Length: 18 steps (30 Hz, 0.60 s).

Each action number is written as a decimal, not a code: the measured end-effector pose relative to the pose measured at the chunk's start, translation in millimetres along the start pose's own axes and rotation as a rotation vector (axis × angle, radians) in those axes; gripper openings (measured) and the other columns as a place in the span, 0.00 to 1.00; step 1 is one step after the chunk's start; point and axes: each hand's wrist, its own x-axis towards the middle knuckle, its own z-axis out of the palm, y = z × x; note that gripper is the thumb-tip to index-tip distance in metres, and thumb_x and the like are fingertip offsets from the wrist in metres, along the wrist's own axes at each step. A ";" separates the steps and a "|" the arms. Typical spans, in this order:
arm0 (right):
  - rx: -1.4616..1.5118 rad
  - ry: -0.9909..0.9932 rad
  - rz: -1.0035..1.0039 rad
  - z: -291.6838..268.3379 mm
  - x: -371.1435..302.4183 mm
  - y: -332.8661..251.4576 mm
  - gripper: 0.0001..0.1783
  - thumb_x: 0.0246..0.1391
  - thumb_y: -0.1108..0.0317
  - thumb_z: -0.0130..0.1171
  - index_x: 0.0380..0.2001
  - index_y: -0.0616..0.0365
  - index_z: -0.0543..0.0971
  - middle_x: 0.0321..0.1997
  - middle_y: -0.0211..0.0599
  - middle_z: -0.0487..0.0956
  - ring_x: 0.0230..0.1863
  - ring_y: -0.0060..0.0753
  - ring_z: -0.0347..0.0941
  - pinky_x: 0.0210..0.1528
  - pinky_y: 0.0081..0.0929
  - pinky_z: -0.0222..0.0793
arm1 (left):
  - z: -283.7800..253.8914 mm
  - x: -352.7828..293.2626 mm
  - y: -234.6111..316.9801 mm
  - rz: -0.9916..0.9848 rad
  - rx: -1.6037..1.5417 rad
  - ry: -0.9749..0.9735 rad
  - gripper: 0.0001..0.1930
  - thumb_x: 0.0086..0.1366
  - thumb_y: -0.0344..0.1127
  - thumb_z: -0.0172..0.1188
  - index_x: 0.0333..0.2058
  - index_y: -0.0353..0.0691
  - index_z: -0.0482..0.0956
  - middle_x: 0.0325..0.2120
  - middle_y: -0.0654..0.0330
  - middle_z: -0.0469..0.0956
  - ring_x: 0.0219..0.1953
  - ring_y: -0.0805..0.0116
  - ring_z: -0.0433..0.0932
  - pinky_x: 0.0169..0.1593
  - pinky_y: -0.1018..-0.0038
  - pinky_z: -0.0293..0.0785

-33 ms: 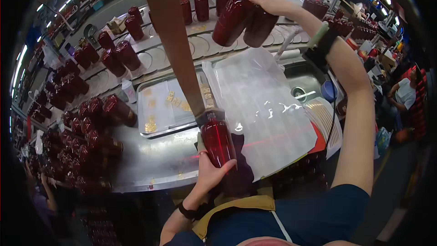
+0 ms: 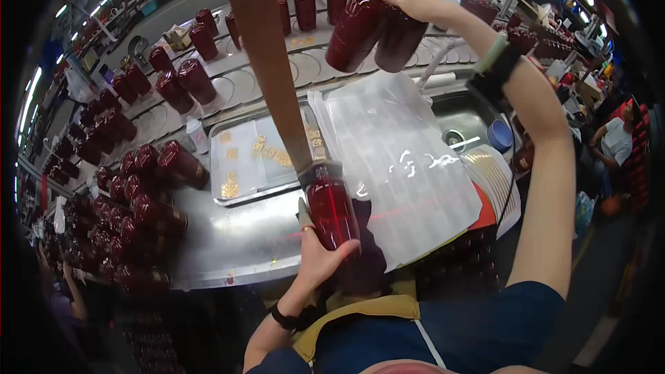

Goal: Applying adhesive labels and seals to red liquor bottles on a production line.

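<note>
My left hand (image 2: 320,256) is wrapped round the lower part of a shiny red glass bottle (image 2: 334,211) at the near edge of the metal bench. A red light line runs along this bottle, and its top meets a grey fitting at the foot of a brown wooden bar (image 2: 263,55). My right arm reaches far forward; my right hand (image 2: 415,0) is closed at the top of a dark red bottle (image 2: 402,41), which leans. Another dark red bottle (image 2: 355,31) tilts against it on the left. The grip's underside is hidden.
A metal tray (image 2: 225,201) holds gold stickers on sheets. White padded sheeting (image 2: 395,180) covers the bench beside a sink (image 2: 454,121) and a blue cup (image 2: 499,136). Several red bottles (image 2: 149,211) crowd the left; a conveyor (image 2: 298,69) carries more behind.
My right hand and the bottles by it sit slightly farther right. My left hand keeps its hold on the red bottle.
</note>
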 end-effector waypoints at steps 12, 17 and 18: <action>0.071 -0.510 -0.059 -71.6 -155.9 -247.9 0.08 0.70 0.67 0.53 0.48 0.56 0.77 0.47 0.45 0.77 0.50 0.46 0.75 0.55 0.39 0.69 | -36.8 -30.4 81.3 0.651 -0.119 0.135 0.63 0.48 0.42 0.84 0.74 0.30 0.47 0.73 0.46 0.54 0.71 0.50 0.62 0.71 0.60 0.61; 0.284 -0.615 -0.227 -52.0 -158.2 -316.0 0.10 0.71 0.65 0.52 0.50 0.56 0.77 0.48 0.49 0.76 0.52 0.55 0.75 0.55 0.44 0.70 | -56.4 -89.6 102.3 0.414 -0.438 -0.192 0.56 0.49 0.35 0.81 0.70 0.29 0.53 0.67 0.47 0.64 0.68 0.60 0.67 0.70 0.62 0.63; 0.323 -0.625 -0.306 -47.7 -156.2 -327.2 0.10 0.71 0.65 0.52 0.50 0.56 0.76 0.48 0.51 0.75 0.52 0.56 0.75 0.54 0.45 0.70 | -64.0 -100.0 101.9 0.341 -0.445 -0.173 0.54 0.49 0.34 0.81 0.69 0.29 0.55 0.64 0.49 0.68 0.65 0.61 0.70 0.68 0.63 0.66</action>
